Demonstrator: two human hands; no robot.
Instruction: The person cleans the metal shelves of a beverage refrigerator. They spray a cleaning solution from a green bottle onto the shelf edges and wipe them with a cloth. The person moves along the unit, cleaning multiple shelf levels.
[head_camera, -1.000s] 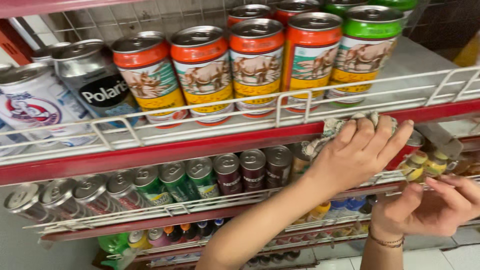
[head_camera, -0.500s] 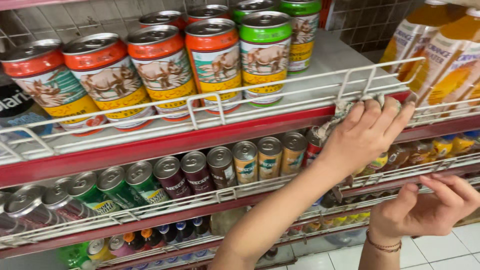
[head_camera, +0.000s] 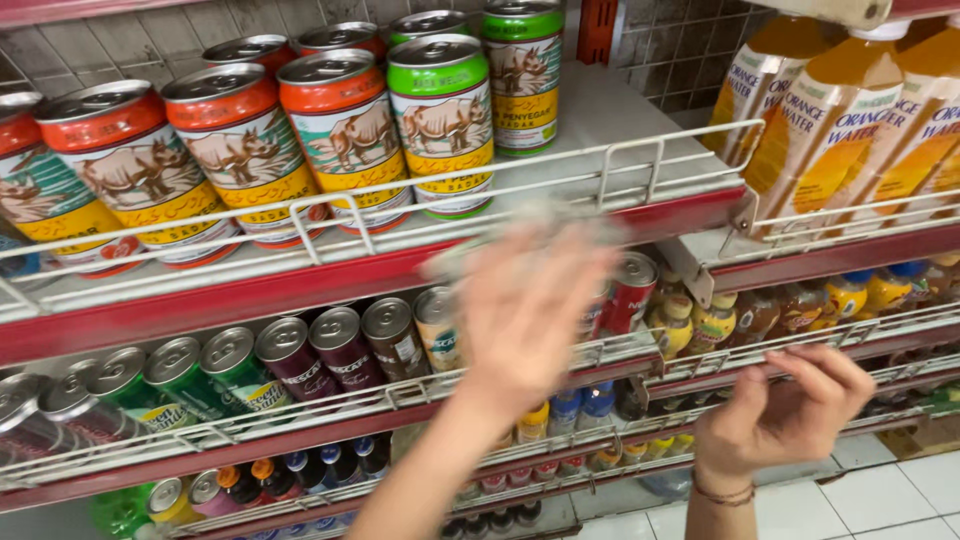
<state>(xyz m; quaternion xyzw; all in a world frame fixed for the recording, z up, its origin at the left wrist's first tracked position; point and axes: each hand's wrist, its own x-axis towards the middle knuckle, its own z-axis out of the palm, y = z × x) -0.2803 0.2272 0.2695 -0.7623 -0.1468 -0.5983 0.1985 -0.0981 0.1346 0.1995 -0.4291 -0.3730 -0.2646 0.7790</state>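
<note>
Withdrawn from the shelf rail (head_camera: 660, 150), left hand (head_camera: 525, 310) blurs, holding nothing.

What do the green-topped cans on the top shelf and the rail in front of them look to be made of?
Green-topped cans: apparently thin metal, given the shiny silvery lid with a pull tab; the body is covered by a glossy printed wrap. Rail: seemingly metal wire coated white, thin rods joined in a grid. The blurred left hand partly hides it.
</note>
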